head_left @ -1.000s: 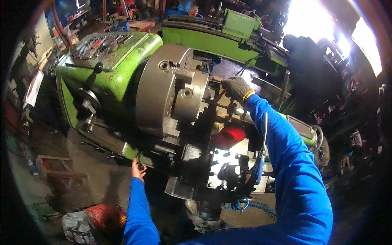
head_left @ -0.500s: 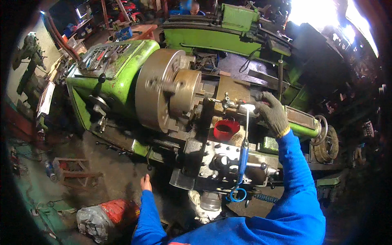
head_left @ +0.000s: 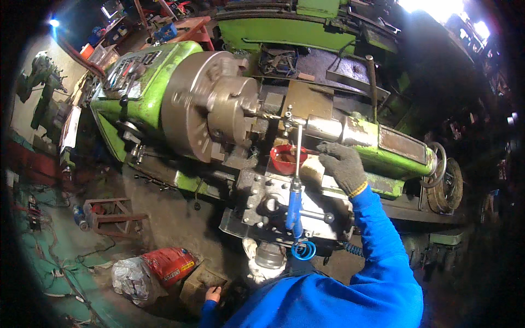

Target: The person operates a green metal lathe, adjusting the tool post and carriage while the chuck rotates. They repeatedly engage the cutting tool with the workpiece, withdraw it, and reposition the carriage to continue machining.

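My right hand (head_left: pixel 343 168), in a grey knitted glove, is beside a red cup (head_left: pixel 288 159) on the lathe carriage. Its fingers close on a thin-handled tool, probably a brush, whose far end reaches into the cup. Behind the cup, a drill bit (head_left: pixel 268 115) with a clamp (head_left: pixel 291 121) around its shank extends from the tailstock quill (head_left: pixel 324 128) to the round workpiece (head_left: pixel 229 117) in the large chuck (head_left: pixel 188 106). A blue-gripped metal rod (head_left: pixel 294 210) stretches from the clamp over the tool post. My bare left hand (head_left: pixel 213 294) hangs low, fingers loosely curled, apparently holding nothing.
The green headstock (head_left: pixel 150 82) carries tools on top. A tailstock handwheel (head_left: pixel 437 164) stands at the right. A red sack (head_left: pixel 169 265), a cardboard box (head_left: pixel 202 287) and a rusty metal frame (head_left: pixel 115 218) occupy the floor at left. Another green lathe (head_left: pixel 284 33) is behind.
My right hand has moved from beside the quill down toward the cup, and the tool now dips into it. My left hand has dropped nearer my body. The head view has shifted.
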The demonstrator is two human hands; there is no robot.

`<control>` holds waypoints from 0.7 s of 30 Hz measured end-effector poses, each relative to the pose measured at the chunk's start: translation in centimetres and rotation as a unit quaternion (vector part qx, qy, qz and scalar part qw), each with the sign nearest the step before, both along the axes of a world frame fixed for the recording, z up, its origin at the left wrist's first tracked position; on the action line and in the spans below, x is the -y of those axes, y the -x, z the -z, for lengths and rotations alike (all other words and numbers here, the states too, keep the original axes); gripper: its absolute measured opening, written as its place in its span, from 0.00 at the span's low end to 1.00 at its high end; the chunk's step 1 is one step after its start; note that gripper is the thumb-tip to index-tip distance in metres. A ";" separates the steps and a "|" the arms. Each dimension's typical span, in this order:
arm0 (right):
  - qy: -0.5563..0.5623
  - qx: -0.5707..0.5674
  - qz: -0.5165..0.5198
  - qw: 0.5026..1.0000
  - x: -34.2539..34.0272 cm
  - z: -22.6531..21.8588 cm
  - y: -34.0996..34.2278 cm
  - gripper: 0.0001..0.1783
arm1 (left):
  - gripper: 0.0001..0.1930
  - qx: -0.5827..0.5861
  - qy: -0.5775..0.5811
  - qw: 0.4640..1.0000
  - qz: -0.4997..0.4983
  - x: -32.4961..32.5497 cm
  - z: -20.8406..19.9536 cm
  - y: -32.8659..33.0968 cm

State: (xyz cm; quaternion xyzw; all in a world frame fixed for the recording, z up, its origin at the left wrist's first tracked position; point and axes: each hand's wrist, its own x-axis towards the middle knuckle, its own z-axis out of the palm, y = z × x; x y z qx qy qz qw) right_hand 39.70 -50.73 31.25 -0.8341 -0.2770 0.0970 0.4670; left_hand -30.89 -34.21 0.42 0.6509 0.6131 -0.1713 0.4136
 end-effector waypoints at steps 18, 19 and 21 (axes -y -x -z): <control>0.118 0.106 -0.087 0.984 -2.1 4.5 -1.7 0.17 | 0.27 0.016 0.032 0.984 -0.175 2.5 -5.0 3.5; 0.125 0.112 -0.089 0.982 -2.1 4.5 -1.7 0.17 | 0.26 0.046 0.041 0.981 -0.182 2.1 -5.3 2.9; 0.140 0.125 -0.093 0.978 -2.2 4.7 -1.8 0.16 | 0.27 0.014 0.033 0.991 -0.129 1.0 -6.0 1.9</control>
